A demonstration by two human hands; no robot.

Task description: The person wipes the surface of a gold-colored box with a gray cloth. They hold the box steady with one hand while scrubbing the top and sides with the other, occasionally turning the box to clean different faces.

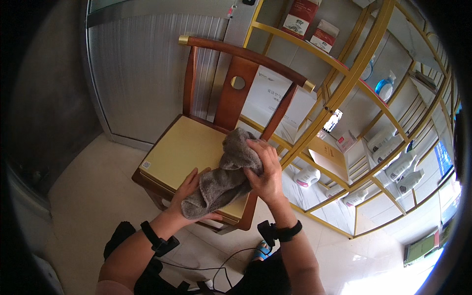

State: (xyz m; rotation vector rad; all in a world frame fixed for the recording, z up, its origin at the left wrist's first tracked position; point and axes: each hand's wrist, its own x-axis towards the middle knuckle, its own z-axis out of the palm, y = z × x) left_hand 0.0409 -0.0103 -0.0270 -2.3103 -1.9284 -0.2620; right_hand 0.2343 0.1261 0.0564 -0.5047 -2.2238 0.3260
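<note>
A bunched grey-brown cloth is held between my two hands above the seat of a wooden chair. My right hand grips its upper right part, thumb and fingers bent around the folds. Under the lower left end, my left hand supports it, with fingers showing on both sides; part of that hand is hidden by the cloth. The chair has a yellow padded seat with a small printed code at its left corner. Its reddish-brown backrest has a round hole and a curved top rail with brass-coloured ends.
Right of the chair stands a gold-framed shelf unit holding boxes and several bottles, including a white jug. A white carton sits behind the backrest. Behind the chair is a metal-framed door. Black cables hang near my legs.
</note>
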